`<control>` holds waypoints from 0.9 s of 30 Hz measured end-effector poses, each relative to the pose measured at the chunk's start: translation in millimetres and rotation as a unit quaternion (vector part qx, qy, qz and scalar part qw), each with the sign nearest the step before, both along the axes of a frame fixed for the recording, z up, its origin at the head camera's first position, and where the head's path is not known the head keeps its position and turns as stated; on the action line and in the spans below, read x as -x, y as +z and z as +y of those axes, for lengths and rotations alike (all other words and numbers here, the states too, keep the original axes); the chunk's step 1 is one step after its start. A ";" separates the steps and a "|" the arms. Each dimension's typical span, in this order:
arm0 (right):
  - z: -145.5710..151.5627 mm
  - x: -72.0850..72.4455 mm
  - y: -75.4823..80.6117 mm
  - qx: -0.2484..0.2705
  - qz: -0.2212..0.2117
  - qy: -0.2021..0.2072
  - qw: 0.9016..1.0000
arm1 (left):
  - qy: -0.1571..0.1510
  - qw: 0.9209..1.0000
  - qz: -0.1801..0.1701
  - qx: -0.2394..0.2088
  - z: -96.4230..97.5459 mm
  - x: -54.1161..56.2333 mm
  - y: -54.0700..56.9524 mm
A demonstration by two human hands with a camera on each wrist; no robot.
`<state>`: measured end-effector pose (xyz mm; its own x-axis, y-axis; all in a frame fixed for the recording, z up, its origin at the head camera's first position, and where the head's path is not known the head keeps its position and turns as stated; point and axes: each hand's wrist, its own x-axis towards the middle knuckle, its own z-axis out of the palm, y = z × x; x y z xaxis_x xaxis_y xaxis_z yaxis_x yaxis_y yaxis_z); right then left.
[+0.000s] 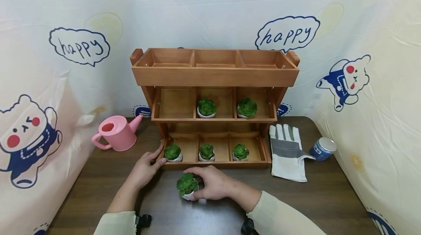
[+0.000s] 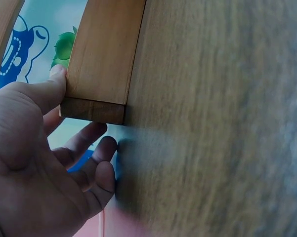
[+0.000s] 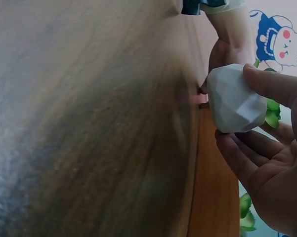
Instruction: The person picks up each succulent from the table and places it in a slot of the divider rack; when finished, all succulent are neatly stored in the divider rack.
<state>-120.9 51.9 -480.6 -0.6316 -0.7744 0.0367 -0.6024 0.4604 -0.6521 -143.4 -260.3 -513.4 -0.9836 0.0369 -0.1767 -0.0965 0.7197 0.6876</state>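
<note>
My right hand [image 1: 215,183] pinches a small potted succulent [image 1: 187,184] in front of the shelf. In the right wrist view its faceted white pot [image 3: 235,98] sits between thumb and fingers, apart from the tabletop. My left hand [image 1: 144,169] holds the lower left corner of the brown wooden shelf [image 1: 215,78]. The left wrist view has the thumb at the corner's top edge and bent fingers outside it. Beside that thumb, a succulent [image 1: 172,152] stands in the bottom tier's left compartment. The bottom tier's other compartments hold a succulent [image 1: 207,152] and another succulent [image 1: 241,152].
On the middle tier are a succulent [image 1: 206,107] in the centre and a succulent [image 1: 247,107] at the right. A pink watering can [image 1: 118,134] stands left of the shelf. To the right lie work gloves [image 1: 287,154] beside a blue jar [image 1: 323,149] with a pale lid.
</note>
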 end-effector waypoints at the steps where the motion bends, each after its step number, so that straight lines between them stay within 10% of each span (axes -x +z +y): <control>1: -0.1 -0.1 1.5 0.002 0.003 0.002 1.000 | 0.000 1.000 -0.001 0.000 0.0 0.1 0.0; 27: 0.9 11.6 44.8 0.059 0.008 -0.017 0.998 | -0.003 1.000 0.012 0.006 2.5 -1.4 3.9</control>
